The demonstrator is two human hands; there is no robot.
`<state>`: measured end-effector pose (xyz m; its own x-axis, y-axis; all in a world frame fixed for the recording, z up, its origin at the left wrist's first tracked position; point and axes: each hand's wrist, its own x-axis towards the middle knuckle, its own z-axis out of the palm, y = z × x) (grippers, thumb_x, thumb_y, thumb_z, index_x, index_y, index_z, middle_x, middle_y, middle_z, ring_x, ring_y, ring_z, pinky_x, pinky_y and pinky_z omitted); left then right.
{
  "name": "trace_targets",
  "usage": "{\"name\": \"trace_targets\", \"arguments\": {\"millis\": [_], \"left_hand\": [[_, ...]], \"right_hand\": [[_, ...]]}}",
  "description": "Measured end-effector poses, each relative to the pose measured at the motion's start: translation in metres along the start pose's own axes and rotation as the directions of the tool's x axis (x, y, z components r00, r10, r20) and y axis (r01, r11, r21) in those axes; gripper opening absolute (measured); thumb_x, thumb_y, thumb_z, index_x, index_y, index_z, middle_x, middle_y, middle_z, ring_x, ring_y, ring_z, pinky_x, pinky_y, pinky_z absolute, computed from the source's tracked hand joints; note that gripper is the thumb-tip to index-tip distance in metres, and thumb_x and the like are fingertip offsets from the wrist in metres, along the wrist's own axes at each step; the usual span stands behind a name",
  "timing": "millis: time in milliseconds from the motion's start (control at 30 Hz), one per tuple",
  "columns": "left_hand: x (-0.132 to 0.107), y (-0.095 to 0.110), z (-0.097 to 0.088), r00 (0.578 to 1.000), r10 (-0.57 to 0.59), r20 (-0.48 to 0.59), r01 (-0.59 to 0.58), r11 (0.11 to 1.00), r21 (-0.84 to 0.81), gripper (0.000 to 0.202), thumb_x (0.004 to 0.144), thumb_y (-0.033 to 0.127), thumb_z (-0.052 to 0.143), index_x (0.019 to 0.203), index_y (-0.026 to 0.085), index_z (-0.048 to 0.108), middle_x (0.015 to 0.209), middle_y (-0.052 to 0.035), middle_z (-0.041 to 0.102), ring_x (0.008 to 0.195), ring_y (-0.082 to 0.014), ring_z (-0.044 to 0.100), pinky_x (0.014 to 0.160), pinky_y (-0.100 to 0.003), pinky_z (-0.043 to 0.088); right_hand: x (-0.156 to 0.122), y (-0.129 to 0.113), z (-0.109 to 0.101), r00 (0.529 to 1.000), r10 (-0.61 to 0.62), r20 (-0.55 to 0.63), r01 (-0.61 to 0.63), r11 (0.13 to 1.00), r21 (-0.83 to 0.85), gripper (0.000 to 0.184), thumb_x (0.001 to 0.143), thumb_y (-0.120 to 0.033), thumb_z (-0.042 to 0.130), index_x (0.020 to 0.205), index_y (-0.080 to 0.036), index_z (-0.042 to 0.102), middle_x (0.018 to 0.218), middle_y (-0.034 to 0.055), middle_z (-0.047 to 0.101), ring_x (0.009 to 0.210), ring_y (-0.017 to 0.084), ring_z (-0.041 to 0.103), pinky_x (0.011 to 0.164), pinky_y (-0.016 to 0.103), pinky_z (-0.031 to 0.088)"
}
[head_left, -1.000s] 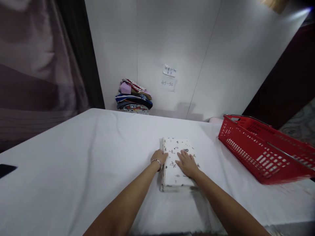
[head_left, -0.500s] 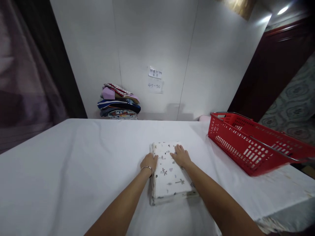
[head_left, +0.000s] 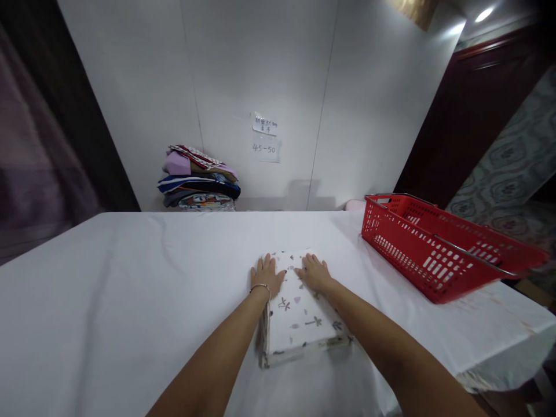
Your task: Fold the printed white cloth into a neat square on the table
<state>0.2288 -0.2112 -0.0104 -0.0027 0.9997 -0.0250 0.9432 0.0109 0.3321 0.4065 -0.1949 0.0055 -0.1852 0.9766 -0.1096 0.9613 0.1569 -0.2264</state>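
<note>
A folded white cloth [head_left: 299,321] with small grey and brown plant prints lies on the white-covered table [head_left: 174,301], its layers showing along the near and left edges. My left hand [head_left: 267,278], with a bracelet at the wrist, rests flat on the cloth's far left part, fingers spread. On the far right part lies my right hand [head_left: 315,273], also flat with its fingers apart. Both palms touch the top layer, and neither hand grips it.
A red plastic basket [head_left: 417,246] with metal handles stands on the table's right side. At the back left, a pile of folded clothes [head_left: 200,179] sits against the pale wall [head_left: 260,58]. Handwritten paper labels [head_left: 266,148] are stuck on the wall.
My left hand has moved from the cloth's left edge onto its top and spread its fingers. My right hand stays on the cloth. The view has shifted slightly.
</note>
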Motion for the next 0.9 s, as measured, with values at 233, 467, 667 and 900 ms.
{"name": "trace_targets", "arguments": {"millis": [233,467,667,900], "left_hand": [[0.001,0.001,0.002,1.000,-0.017,0.021,0.016,1.000,0.015,0.066,0.083,0.055,0.026,0.140,0.022,0.025,0.150,0.0013,0.005,0.137,-0.0273,0.007,0.106,-0.052,0.016],[0.000,0.001,-0.003,0.999,-0.017,0.045,0.018,0.999,-0.027,0.064,0.082,0.054,0.030,0.138,0.024,0.028,0.151,0.0007,0.006,0.137,-0.0266,0.007,0.107,-0.051,0.015],[-0.017,-0.002,-0.013,0.982,-0.185,-0.049,0.163,0.943,-0.290,0.067,0.079,0.043,0.046,0.136,0.014,0.027,0.148,-0.0134,0.016,0.131,-0.0256,0.029,0.105,-0.035,0.026],[-0.026,-0.007,-0.024,0.931,-0.341,0.129,0.361,0.818,-0.448,0.072,0.069,0.052,0.057,0.122,0.006,0.043,0.119,-0.0215,0.056,0.103,-0.0294,0.057,0.079,-0.034,0.047]], "right_hand": [[0.027,0.011,0.001,0.999,-0.011,-0.033,0.012,0.999,0.046,0.069,0.087,-0.058,0.023,0.142,-0.018,0.018,0.150,0.0060,0.010,0.137,0.021,0.000,0.106,0.045,0.008],[0.023,0.024,0.005,0.998,-0.013,-0.059,0.027,0.970,0.242,0.067,0.085,-0.051,0.036,0.140,-0.014,0.026,0.149,0.0085,0.014,0.137,0.022,0.004,0.107,0.042,0.014],[-0.044,0.057,0.014,0.976,0.183,-0.115,-0.078,0.795,0.601,0.070,0.076,-0.042,0.055,0.137,-0.017,0.034,0.138,0.0097,0.040,0.123,0.023,0.040,0.102,0.034,0.030],[-0.109,0.065,0.014,0.964,0.265,-0.026,-0.162,0.663,0.730,0.083,0.070,-0.049,0.061,0.139,-0.017,0.028,0.109,0.0079,0.059,0.090,0.019,0.059,0.083,0.031,0.045]]}}
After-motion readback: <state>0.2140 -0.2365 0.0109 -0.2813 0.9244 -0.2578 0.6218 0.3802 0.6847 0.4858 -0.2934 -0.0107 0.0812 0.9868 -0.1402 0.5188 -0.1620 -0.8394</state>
